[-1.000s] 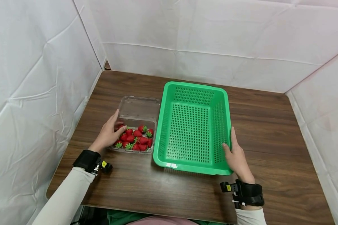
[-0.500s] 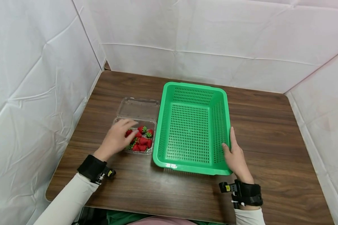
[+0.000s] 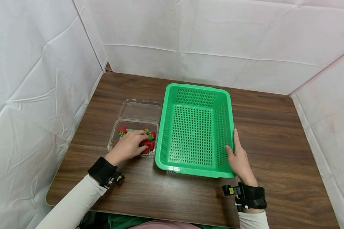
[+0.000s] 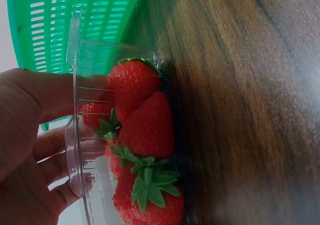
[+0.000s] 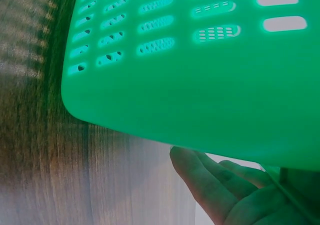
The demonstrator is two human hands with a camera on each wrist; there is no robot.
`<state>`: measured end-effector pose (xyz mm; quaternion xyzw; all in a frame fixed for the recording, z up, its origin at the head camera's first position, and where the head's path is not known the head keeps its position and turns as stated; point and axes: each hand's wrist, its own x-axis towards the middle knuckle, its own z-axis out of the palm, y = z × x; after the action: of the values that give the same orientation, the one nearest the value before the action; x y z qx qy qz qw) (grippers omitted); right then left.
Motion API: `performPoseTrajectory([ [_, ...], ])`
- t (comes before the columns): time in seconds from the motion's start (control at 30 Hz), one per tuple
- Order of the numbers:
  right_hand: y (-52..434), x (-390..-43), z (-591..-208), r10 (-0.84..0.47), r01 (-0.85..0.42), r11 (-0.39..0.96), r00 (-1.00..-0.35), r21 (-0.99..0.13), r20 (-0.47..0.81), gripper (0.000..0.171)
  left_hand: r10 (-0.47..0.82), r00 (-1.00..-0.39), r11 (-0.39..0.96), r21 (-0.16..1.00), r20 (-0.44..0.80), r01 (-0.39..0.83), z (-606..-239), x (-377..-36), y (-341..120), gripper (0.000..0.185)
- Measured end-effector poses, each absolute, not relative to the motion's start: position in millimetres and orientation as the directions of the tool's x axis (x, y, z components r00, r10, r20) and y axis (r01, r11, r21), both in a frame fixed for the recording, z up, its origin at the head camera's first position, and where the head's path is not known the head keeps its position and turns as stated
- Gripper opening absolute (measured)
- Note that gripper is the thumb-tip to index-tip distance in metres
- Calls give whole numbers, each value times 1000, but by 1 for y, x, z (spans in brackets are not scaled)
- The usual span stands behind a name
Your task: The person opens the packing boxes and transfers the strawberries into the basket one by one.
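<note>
The left hand (image 3: 129,147) is in the clear box (image 3: 114,135), fingers curled around strawberries (image 3: 147,144). The right hand (image 3: 238,157) lies flat against the green basket (image 3: 193,130). Squeezing hard could squash them.

You sit in small test booth, not home: white padded walls (image 3: 189,38) close round brown wood table (image 3: 275,133), black camera bands (image 3: 250,195) on your wrists.

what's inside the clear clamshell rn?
Red strawberries lie in the clear clamshell, and the left hand reaches in over them. Its fingers cover part of the fruit, so a count isn't possible.
</note>
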<state>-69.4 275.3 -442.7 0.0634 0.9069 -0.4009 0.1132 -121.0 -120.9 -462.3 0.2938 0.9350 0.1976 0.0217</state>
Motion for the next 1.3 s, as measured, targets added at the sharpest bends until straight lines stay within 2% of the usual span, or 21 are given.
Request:
performPoseTrajectory([
  [0.63, 278, -68, -446, 15, 209, 649, -965, -732, -262, 70, 566, -810, 736, 349, 154, 580, -458, -121, -117, 22],
  [1.0, 278, -69, -446, 12, 202, 648, -967, -734, -255, 70, 501, -835, 781, 298, 226, 549, -428, -126, -114, 23],
  [1.3, 279, -69, -447, 13, 202, 644, -967, -738, -253, 71, 506, -799, 766, 257, 325, 590, -404, -132, -104, 23],
])
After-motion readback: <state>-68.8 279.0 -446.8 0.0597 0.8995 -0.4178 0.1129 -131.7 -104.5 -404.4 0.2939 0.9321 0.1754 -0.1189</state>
